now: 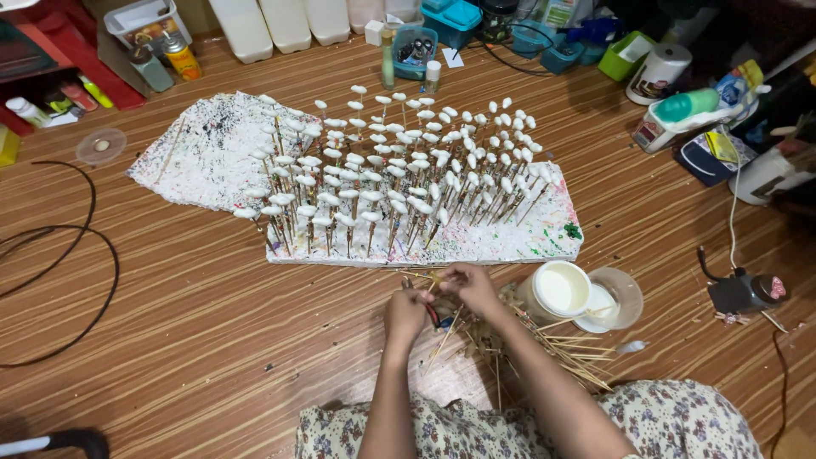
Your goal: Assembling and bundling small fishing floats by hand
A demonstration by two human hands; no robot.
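Gripping thin sticks — left hand & right hand, both grips clamped — striped wood floor.

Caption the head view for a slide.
Both hands work thin sticks beside a foam board studded with white-tipped sticks.

White-tipped sticks, paint-speckled white foam board, brown striped wood floor, floral, perhaps beige, dress

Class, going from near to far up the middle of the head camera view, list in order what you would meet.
Floral-patterned clothing → left hand and right hand over a pile of thin sticks → paint-flecked white foam board → white-tipped sticks standing in it → blue basket.
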